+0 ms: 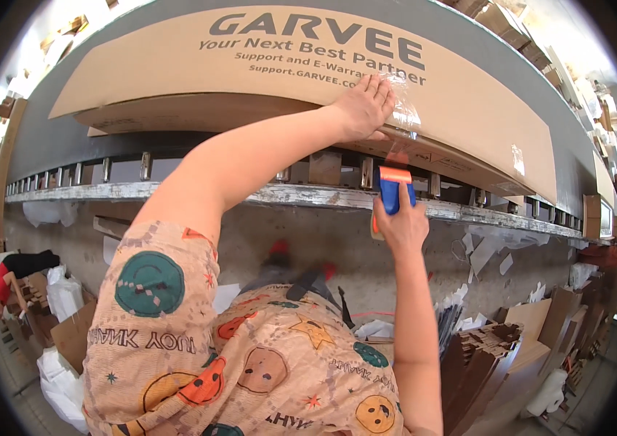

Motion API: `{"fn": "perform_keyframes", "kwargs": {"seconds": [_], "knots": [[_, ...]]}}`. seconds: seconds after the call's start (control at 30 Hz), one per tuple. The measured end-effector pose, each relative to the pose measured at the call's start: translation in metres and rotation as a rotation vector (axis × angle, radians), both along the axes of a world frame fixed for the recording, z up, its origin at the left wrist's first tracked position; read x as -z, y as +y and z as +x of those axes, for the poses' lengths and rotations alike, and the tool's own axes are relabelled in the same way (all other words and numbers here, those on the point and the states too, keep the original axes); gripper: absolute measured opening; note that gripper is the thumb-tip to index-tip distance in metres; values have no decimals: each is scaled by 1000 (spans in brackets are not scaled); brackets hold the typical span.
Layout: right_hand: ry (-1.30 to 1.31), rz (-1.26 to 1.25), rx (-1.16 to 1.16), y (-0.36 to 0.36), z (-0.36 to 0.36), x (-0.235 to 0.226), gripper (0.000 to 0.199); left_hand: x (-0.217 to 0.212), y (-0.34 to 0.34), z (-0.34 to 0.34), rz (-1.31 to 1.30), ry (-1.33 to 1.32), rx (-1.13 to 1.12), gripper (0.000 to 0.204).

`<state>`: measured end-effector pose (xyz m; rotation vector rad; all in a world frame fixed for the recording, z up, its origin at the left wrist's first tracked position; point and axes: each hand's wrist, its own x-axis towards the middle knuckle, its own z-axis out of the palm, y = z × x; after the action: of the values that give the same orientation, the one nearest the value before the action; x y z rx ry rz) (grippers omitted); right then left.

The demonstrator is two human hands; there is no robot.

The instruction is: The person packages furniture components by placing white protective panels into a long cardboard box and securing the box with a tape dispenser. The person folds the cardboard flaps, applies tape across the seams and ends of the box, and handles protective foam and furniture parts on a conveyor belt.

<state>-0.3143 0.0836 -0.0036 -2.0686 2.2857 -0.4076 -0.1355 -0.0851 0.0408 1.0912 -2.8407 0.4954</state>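
One long cardboard box stretches from left to right across the far part of the scene, its dark-printed top facing up. It lies directly under the left hand and just beyond the right hand. The left hand is flattened, fingers extended and close together, pressing palm down right of the box's middle, at its near edge; it grasps nothing. The right hand, nearer the person, is closed around a blue and orange tape dispenser, its index finger laid along the body. From the dispenser's far end a strip of clear tape runs up over the near edge and onto the top, just right of the left hand.

Beneath the box spreads a broad grey surface. A scuffed metal rail borders its near side, with short metal rollers spaced along the gap. Nearer, the concrete floor shows below the rail. Brown cardboard panels stand stacked at near right. At far left of the floor a co-worker in black and red bends over, with a white wrapped bundle close by. Pale scraps lie right of the right forearm, near the rail.
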Motion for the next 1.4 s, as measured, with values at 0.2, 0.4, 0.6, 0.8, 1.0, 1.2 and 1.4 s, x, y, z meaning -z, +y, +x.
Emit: {"fn": "perform_keyframes", "kwargs": {"seconds": [0.2, 0.4, 0.6, 0.8, 1.0, 1.2, 1.4], "knots": [[-84, 493, 69, -98, 28, -67, 55, 4, 5, 14, 42, 79, -25, 83], [-297, 552, -47, -114, 21, -23, 58, -26, 11, -14, 330, -21, -205, 106], [-353, 777, -438, -113, -20, -16, 55, -20, 12, -37, 211, -6, -379, 104], [-452, 1224, -837, -85, 12, -95, 53, 39, 20, -26, -241, 430, -137, 51], [-763, 1282, -1193, -186, 64, -158, 66, 30, 66, 84, -351, 697, -233, 51], [-1640, 929, -632, -277, 184, -127, 46, 41, 142, 259, -495, 726, -897, 58], [-1176, 709, -403, -335, 214, -112, 47, 51, 129, 304, -334, 628, -789, 70]]}}
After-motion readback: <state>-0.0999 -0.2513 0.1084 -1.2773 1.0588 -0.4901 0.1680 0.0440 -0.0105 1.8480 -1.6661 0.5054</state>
